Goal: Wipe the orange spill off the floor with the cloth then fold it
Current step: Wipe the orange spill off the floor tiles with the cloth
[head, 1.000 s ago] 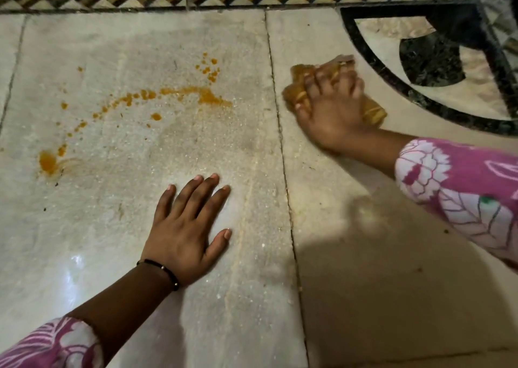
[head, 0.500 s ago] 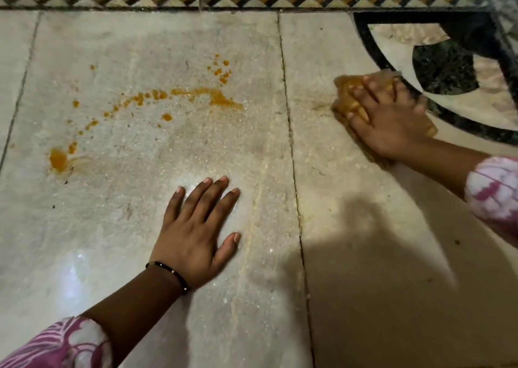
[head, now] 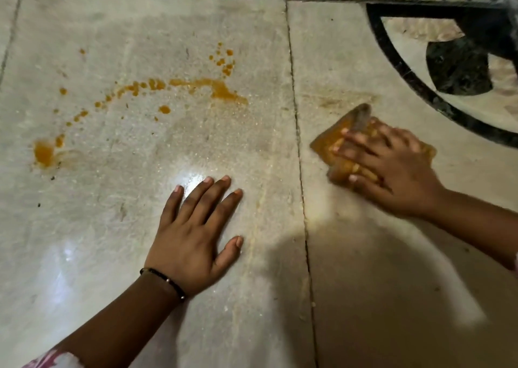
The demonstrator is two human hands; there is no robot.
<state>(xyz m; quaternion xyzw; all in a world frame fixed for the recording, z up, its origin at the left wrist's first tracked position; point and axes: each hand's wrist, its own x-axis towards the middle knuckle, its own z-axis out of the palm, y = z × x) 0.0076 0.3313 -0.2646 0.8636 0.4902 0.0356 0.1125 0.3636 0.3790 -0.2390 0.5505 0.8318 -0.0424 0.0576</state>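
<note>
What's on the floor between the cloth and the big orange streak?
In the head view, a floor joint and pale marble with a faint smear separate the cloth under the right hand from the orange streak.

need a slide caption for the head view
Right hand presses an orange-stained cloth to the floor; left hand rests flat below the orange spill.

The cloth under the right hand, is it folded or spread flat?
Bunched, not spread flat: the cloth shows a raised fold at its far edge, under the right hand. Neatly folded or only crumpled: cannot tell.
</note>
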